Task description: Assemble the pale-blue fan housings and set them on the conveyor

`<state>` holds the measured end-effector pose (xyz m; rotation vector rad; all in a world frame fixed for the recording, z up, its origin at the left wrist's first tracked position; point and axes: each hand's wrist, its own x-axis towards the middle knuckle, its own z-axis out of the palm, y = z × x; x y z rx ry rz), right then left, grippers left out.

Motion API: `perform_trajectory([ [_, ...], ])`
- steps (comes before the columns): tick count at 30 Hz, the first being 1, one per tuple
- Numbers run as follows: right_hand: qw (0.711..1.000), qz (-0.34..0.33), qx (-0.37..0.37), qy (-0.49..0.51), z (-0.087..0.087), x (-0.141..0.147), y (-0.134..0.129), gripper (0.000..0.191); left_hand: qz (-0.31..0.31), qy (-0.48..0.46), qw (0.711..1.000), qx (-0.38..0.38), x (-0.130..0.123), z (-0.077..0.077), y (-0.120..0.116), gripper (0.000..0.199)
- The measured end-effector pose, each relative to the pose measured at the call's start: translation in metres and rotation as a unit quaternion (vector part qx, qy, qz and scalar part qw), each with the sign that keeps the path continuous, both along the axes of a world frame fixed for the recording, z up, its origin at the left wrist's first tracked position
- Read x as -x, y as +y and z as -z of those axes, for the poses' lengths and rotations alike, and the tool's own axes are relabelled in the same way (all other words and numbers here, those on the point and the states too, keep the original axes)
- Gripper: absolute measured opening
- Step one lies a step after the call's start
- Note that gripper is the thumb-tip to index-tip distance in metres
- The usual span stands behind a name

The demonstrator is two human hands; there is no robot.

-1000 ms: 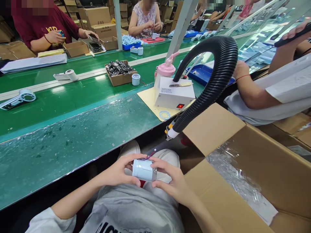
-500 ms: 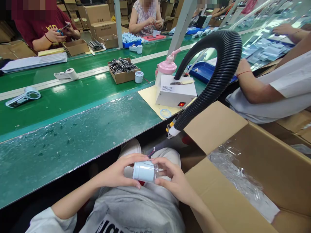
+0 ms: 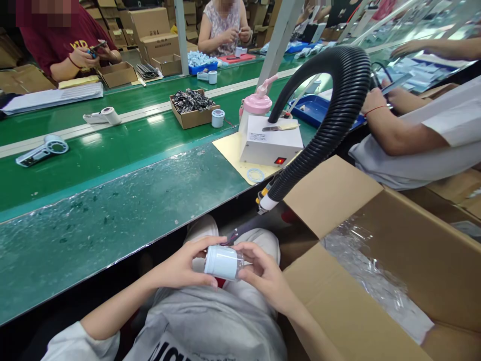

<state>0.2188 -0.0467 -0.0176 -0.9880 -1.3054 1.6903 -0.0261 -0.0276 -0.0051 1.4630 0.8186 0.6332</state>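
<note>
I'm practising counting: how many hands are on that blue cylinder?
2: the left hand is at one end of the cylinder, the right hand at its other, clear end. Some fingertips are hidden.

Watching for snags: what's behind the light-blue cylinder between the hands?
Thin wires and pale trousers show beyond the light-blue cylinder; where the wires start is hidden.

White glare spots the green belt (image 3: 139, 139); deep shadow lies beneath the bench (image 3: 124, 210).
</note>
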Motion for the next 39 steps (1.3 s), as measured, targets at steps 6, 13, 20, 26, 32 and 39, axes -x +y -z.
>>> perform_trajectory([
  [6, 0.983, 0.174, -0.058, 0.029, 0.042, 0.001, 0.010, 0.053, -0.087, -0.154, 0.970, 0.165, -0.035, 0.035, 0.040, 0.086],
  [13, 0.943, 0.321, -0.087, 0.024, 0.082, -0.016, 0.038, 0.065, -0.072, -0.161, 0.970, 0.168, -0.094, 0.050, 0.100, 0.080],
  [20, 0.940, 0.327, -0.077, 0.056, 0.089, -0.021, 0.045, 0.065, -0.072, -0.133, 0.975, 0.162, -0.104, 0.042, 0.109, 0.079],
  [26, 0.951, 0.291, -0.090, 0.056, 0.083, -0.017, 0.048, 0.061, -0.073, -0.122, 0.978, 0.150, -0.093, 0.038, 0.105, 0.078],
  [32, 0.965, 0.219, -0.141, 0.024, 0.062, -0.019, 0.033, 0.053, -0.041, -0.129, 0.982, 0.132, -0.062, 0.033, 0.078, 0.078],
  [39, 0.941, 0.058, -0.303, -0.136, 0.014, -0.027, -0.005, 0.035, 0.053, -0.090, 0.993, 0.045, -0.023, 0.014, 0.024, 0.076],
])
